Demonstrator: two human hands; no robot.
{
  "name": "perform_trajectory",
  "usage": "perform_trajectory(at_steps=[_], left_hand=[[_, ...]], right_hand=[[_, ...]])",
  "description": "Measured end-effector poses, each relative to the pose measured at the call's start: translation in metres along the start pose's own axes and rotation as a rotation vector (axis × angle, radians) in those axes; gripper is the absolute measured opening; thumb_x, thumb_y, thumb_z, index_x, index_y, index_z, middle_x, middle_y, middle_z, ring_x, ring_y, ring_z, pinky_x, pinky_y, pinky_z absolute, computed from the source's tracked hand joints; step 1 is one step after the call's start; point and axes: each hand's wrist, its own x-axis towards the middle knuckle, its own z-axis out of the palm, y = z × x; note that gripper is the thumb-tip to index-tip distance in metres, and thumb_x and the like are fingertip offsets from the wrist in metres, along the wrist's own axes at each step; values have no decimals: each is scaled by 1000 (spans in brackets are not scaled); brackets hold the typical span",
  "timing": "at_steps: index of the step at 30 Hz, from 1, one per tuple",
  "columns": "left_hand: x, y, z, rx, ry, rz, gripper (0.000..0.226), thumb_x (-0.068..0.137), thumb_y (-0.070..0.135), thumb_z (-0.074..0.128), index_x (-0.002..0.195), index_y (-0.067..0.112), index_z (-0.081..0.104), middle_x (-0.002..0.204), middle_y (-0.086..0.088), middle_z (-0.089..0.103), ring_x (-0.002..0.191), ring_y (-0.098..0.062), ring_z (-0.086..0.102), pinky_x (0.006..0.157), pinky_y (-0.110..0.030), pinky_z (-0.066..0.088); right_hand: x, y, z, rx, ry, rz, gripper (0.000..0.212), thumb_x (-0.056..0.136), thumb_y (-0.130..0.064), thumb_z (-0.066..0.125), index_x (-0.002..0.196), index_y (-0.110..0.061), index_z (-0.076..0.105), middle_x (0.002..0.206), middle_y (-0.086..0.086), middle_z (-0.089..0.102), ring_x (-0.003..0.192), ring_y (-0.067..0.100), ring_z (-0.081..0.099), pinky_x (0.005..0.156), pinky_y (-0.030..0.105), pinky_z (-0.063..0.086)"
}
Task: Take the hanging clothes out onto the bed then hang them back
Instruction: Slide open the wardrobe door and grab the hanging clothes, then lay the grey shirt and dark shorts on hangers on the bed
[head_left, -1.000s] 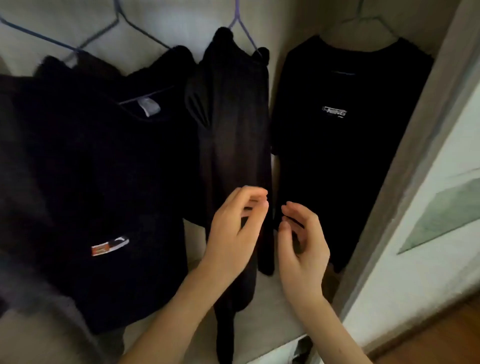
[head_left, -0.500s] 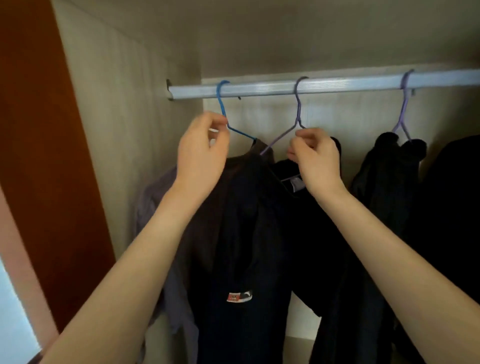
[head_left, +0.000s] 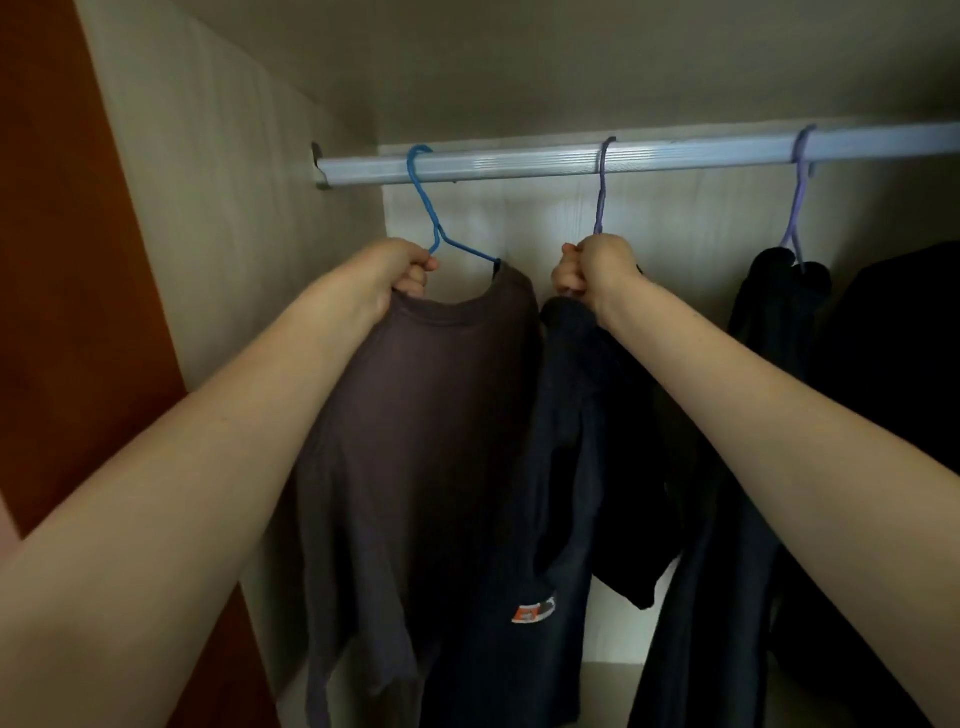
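Both fists have closed: left hand (head_left: 402, 270) grips blue hanger (head_left: 427, 208), right hand (head_left: 597, 270) purple hanger (head_left: 601, 192); open rail (head_left: 519, 165) between.

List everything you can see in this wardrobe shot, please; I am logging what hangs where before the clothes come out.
Ribbed metal rail: one, silver-grey, across the top of the wardrobe.
Blue wire hanger: one, hooked on the rail at the left end.
Purple wire hangers: two, one mid-rail, one to the right.
Brownish-grey T-shirt: one, on the blue hanger.
Dark navy shirt with an orange and white patch: one, under the middle hanger.
Black garments: at least two, on the right; the exact number is unclear.
Orange-brown wardrobe door: one, far left.
Left hand: closed on the blue hanger's shoulder.
Right hand: closed on the middle purple hanger.
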Motion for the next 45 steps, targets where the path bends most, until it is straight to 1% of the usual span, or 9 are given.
perform_trajectory(at_steps=[3,8,12,16,25,28,31,37,45], left_hand=[[5,13,2,-21,40,80,34,101,10,30,70,10,42,27,9,22,20,-3,17,29,-13,15],[-8,27,13,-94,31,153,32,98,7,30,68,11,41,28,9,20,21,-4,15,29,-14,16],[-34,-1,23,4,71,214,27,96,8,37,70,11,46,30,10,22,24,-6,17,33,-12,16],[-74,-48,27,49,146,237,26,92,5,41,68,12,48,34,10,22,28,-6,16,36,-12,15],[-205,-229,49,2,370,-28,30,97,1,38,70,8,49,39,10,22,31,-2,16,35,-12,13],[-265,-289,56,-38,445,-142,31,99,5,40,71,9,50,44,9,24,35,-4,18,39,-18,12],[-332,-334,62,-84,538,-237,27,100,7,42,74,7,50,46,7,27,37,-5,21,38,-16,15],[-471,-380,63,-154,899,-379,19,92,13,52,74,5,51,48,2,24,36,-6,21,37,-14,19],[-610,-378,58,-211,1493,-394,29,100,6,39,74,3,50,45,5,25,34,-7,20,39,-15,14]], right_hand=[[4,-13,0,19,19,43,40,102,-8,23,67,-8,43,25,-3,25,16,9,17,24,18,9],[-11,-21,-3,-85,-106,-44,36,99,-4,24,68,-6,42,32,-6,27,22,6,21,24,15,12],[-40,-4,-16,-257,-163,-89,33,99,-7,26,70,-11,41,34,-10,27,25,3,20,24,14,14],[-63,27,-48,-333,-246,-12,33,101,-11,28,72,-14,41,37,-11,25,27,1,18,25,12,12],[-127,154,-149,-416,-452,330,31,99,-7,30,71,-13,43,42,-9,26,30,3,18,31,8,15],[-159,200,-188,-530,-588,461,31,99,-6,32,71,-11,44,44,-7,27,33,6,19,35,10,15],[-195,240,-221,-674,-790,582,33,102,-9,33,72,-10,44,46,-5,27,34,8,19,36,12,16],[-265,297,-238,-812,-1177,805,31,102,-8,35,72,-7,44,48,-2,27,35,8,18,37,15,12],[-353,342,-144,-758,-1640,837,24,96,-2,40,72,-7,41,53,1,22,42,11,12,41,19,8]])
